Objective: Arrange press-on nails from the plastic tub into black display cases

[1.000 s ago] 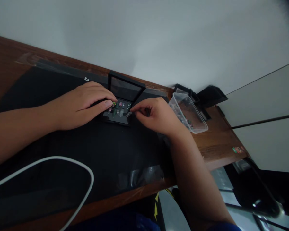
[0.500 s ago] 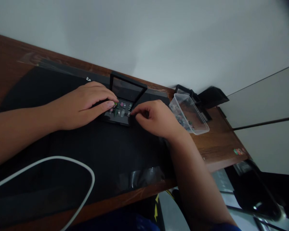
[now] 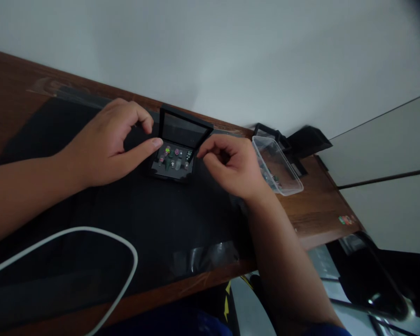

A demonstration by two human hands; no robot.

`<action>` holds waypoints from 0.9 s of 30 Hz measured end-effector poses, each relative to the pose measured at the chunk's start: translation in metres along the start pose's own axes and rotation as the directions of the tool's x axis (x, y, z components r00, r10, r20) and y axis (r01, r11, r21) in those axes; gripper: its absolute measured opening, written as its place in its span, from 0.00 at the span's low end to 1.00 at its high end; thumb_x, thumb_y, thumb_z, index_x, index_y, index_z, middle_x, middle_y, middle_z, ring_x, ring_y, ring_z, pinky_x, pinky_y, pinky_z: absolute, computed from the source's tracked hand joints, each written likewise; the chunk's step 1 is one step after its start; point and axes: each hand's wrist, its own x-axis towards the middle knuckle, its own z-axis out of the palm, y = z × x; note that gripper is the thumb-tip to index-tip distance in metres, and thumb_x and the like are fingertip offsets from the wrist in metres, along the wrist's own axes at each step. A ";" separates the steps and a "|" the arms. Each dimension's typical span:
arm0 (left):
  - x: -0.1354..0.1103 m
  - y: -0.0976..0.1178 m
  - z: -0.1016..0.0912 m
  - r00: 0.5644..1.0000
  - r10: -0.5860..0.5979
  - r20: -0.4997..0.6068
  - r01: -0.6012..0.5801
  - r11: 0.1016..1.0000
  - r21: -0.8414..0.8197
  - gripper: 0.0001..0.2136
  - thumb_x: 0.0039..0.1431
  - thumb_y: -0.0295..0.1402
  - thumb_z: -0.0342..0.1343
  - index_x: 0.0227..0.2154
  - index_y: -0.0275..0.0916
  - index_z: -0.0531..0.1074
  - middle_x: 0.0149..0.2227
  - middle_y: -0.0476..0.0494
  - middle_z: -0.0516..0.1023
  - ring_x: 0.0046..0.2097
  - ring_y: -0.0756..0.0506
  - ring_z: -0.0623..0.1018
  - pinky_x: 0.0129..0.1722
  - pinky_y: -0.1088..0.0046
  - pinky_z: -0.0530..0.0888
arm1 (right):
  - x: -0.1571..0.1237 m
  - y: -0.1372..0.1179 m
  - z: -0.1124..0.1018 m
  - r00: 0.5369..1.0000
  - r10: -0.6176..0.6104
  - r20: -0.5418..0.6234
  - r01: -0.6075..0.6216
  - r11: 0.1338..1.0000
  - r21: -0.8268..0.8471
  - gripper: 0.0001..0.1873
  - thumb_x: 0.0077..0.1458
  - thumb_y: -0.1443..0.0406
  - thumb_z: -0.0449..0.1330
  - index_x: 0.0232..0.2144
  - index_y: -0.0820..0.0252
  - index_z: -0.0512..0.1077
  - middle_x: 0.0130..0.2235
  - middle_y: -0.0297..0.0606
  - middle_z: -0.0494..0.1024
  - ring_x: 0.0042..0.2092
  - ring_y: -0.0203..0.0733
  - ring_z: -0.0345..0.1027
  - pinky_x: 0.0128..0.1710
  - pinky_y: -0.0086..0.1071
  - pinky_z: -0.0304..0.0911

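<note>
A small black display case (image 3: 171,176) stands with its clear-windowed lid (image 3: 184,129) raised toward the wall. Several small decorated pieces that look like press-on nails (image 3: 178,164) sit in rows inside it, in green, pink, clear and white-dotted designs. My left hand (image 3: 115,144) hovers at the case's left side, thumb stretched toward its corner and fingers apart, holding nothing. At the right edge, my right hand (image 3: 231,163) has curled fingers, with thumb and index tips close together. I see nothing between those tips.
To the right, a clear plastic tub (image 3: 283,163) holds several small pieces. Behind it stand more black cases (image 3: 310,140). A white cable (image 3: 133,256) loops over the dark mat (image 3: 154,228) in front. The white wall (image 3: 210,60) rises behind the wooden table (image 3: 322,200).
My left hand has drawn back up and left from the pieces, its fingers spreading. My right hand has moved slightly right, off the case's corner. More of the case's contents show.
</note>
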 end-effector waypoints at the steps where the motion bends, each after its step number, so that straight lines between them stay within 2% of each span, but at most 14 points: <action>1: -0.001 0.001 0.000 0.999 -0.023 -0.040 0.023 1.000 0.010 0.13 0.71 0.49 0.53 0.41 0.45 0.65 0.42 0.44 0.75 0.49 0.37 0.76 0.56 0.48 0.74 | -0.001 0.001 0.001 0.997 -0.010 -0.073 0.010 1.000 -0.004 0.10 0.61 0.68 0.57 0.32 0.57 0.79 0.24 0.31 0.69 0.28 0.36 0.61 0.33 0.33 0.60; 3: -0.002 0.000 0.002 0.992 -0.073 -0.100 0.074 0.997 0.005 0.12 0.71 0.48 0.55 0.44 0.45 0.66 0.45 0.43 0.74 0.51 0.37 0.76 0.58 0.49 0.74 | -0.001 0.003 0.004 0.970 -0.015 -0.244 0.008 1.000 -0.031 0.12 0.64 0.68 0.55 0.34 0.56 0.78 0.26 0.33 0.69 0.30 0.38 0.63 0.35 0.35 0.64; 5: -0.003 -0.006 0.006 0.985 -0.109 -0.136 0.104 0.994 -0.041 0.14 0.72 0.46 0.56 0.51 0.43 0.67 0.51 0.41 0.75 0.55 0.37 0.77 0.60 0.49 0.74 | -0.001 0.006 0.006 0.917 -0.010 -0.398 -0.017 0.998 -0.065 0.12 0.66 0.67 0.54 0.41 0.56 0.79 0.32 0.38 0.73 0.37 0.43 0.69 0.42 0.40 0.69; 7: -0.002 -0.014 0.010 0.985 -0.118 -0.124 0.104 0.988 -0.114 0.22 0.72 0.45 0.58 0.61 0.41 0.64 0.58 0.37 0.74 0.60 0.35 0.76 0.61 0.48 0.75 | 0.001 0.010 0.007 0.882 -0.012 -0.471 -0.032 0.996 -0.087 0.15 0.68 0.64 0.56 0.53 0.54 0.77 0.44 0.44 0.79 0.49 0.51 0.73 0.51 0.46 0.72; 8: -0.002 -0.018 0.012 0.988 -0.118 -0.102 0.101 0.983 -0.155 0.25 0.72 0.45 0.58 0.65 0.40 0.61 0.61 0.36 0.74 0.63 0.35 0.75 0.62 0.48 0.74 | 0.002 0.012 0.007 0.882 -0.018 -0.471 -0.029 0.995 -0.092 0.18 0.69 0.62 0.57 0.59 0.52 0.75 0.52 0.47 0.79 0.55 0.54 0.72 0.55 0.50 0.71; 10: -0.001 -0.022 0.015 0.991 -0.126 -0.042 0.115 0.972 -0.206 0.29 0.73 0.47 0.57 0.69 0.42 0.58 0.66 0.35 0.74 0.67 0.34 0.74 0.65 0.47 0.73 | 0.005 0.017 0.009 0.907 -0.037 -0.419 -0.004 0.995 -0.096 0.24 0.70 0.59 0.59 0.66 0.50 0.69 0.63 0.48 0.76 0.64 0.57 0.68 0.62 0.54 0.68; 12: 0.000 -0.023 0.015 0.988 -0.152 0.014 0.151 0.966 -0.211 0.29 0.73 0.49 0.56 0.70 0.44 0.61 0.67 0.37 0.75 0.69 0.33 0.73 0.68 0.46 0.72 | 0.007 0.019 0.011 0.937 -0.062 -0.343 0.030 0.995 -0.099 0.22 0.72 0.59 0.58 0.66 0.51 0.70 0.64 0.48 0.76 0.64 0.55 0.69 0.65 0.53 0.66; 15: 0.000 -0.017 0.012 0.973 -0.223 0.066 0.232 0.950 -0.211 0.29 0.72 0.55 0.55 0.69 0.46 0.67 0.66 0.42 0.77 0.67 0.32 0.74 0.69 0.46 0.71 | 0.010 0.018 0.014 0.957 -0.109 -0.268 0.088 0.992 -0.089 0.16 0.76 0.59 0.54 0.57 0.54 0.77 0.57 0.45 0.82 0.59 0.50 0.74 0.63 0.47 0.67; 18: 0.001 -0.010 0.008 0.953 -0.296 0.067 0.303 0.917 -0.260 0.28 0.73 0.58 0.50 0.64 0.47 0.73 0.63 0.46 0.80 0.65 0.33 0.76 0.69 0.50 0.71 | 0.010 0.016 0.012 0.958 -0.135 -0.252 0.121 0.990 -0.067 0.15 0.77 0.59 0.54 0.47 0.55 0.80 0.49 0.42 0.84 0.53 0.46 0.77 0.59 0.43 0.67; 23: 0.003 -0.004 0.004 0.956 -0.284 0.072 0.292 0.907 -0.303 0.29 0.74 0.61 0.45 0.57 0.46 0.77 0.59 0.44 0.83 0.61 0.34 0.78 0.68 0.49 0.72 | 0.009 0.016 0.005 0.969 -0.157 -0.193 0.174 0.982 0.078 0.11 0.72 0.59 0.63 0.40 0.58 0.80 0.42 0.39 0.85 0.44 0.41 0.78 0.50 0.37 0.69; 27: 0.002 -0.007 0.005 0.956 -0.265 0.125 0.287 0.933 -0.217 0.30 0.74 0.62 0.40 0.54 0.49 0.79 0.58 0.47 0.84 0.63 0.33 0.78 0.69 0.47 0.71 | 0.008 0.017 0.000 0.966 -0.257 -0.009 0.253 0.943 0.218 0.07 0.67 0.61 0.69 0.37 0.59 0.81 0.39 0.38 0.86 0.42 0.40 0.79 0.47 0.34 0.70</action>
